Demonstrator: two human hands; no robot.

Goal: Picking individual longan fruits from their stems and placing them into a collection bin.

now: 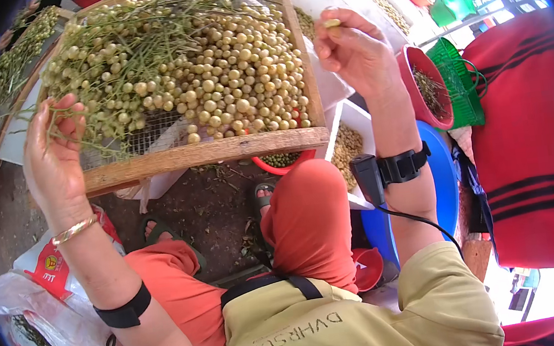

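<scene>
A wooden-framed wire-mesh sieve (208,151) lies before me. Round yellow-green berries (244,69) cover its right side, loose from their stalks. On its left, thin green stems (159,43) are heaped, many still bearing berries. My left hand (56,147) is raised at the sieve's left front corner, its fingers curled around a thin branching green stem (104,144). Beyond the right rim, my right hand (358,51) pinches a small yellowish piece (331,23) between thumb and fingertips; whether it is a berry I cannot tell. Bare wire mesh (157,130) shows near the front.
Below the sieve sit a red basin (287,169) of green berries and a white box (338,115) of yellowish ones. To the right are a pink bucket (405,74) with stems, a green basket (469,107) and a blue tub (438,170). Plastic bags (69,330) lie left.
</scene>
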